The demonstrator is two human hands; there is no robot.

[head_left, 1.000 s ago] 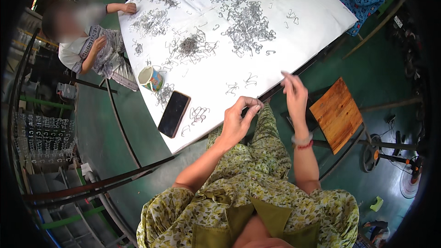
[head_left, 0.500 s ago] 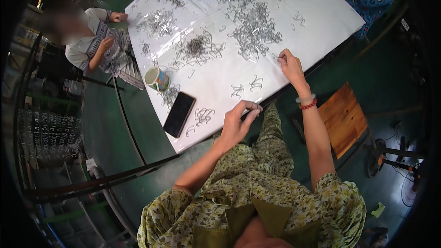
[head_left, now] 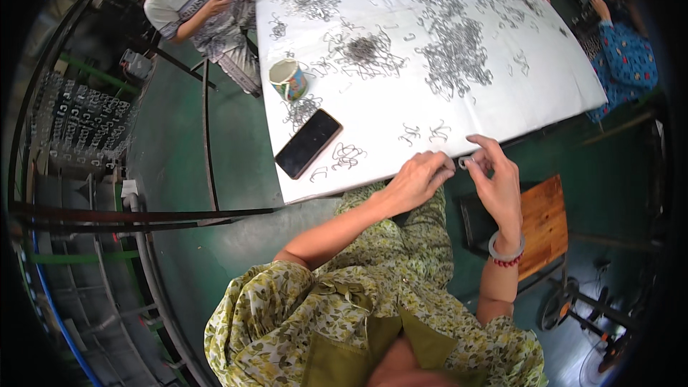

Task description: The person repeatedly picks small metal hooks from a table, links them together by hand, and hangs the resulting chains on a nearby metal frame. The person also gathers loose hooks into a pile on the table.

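My left hand [head_left: 419, 180] is over the table's near edge, its fingers pinched together. Whatever they hold is hidden. Right beside it is my right hand [head_left: 496, 185], its index finger raised and a small metal hook [head_left: 464, 163] held at the thumb tip. Beyond my hands, two small groups of wire hooks [head_left: 438, 131] lie on the white tabletop [head_left: 380, 115]. Another little cluster of wire hooks [head_left: 349, 156] rests to the left, next to a dark phone [head_left: 309, 144].
A patterned cup [head_left: 288, 80] stands near the left edge. Large piles of hooks [head_left: 455, 57] spread across the far table. One person [head_left: 208, 11] sits at the left, another in blue [head_left: 629, 57] at the right. A wooden stool [head_left: 543, 226] is at my right.
My right hand has come back from the hook pile to beside my left hand, bringing a hook. My left hand stays at the table edge. The whole view has shifted.
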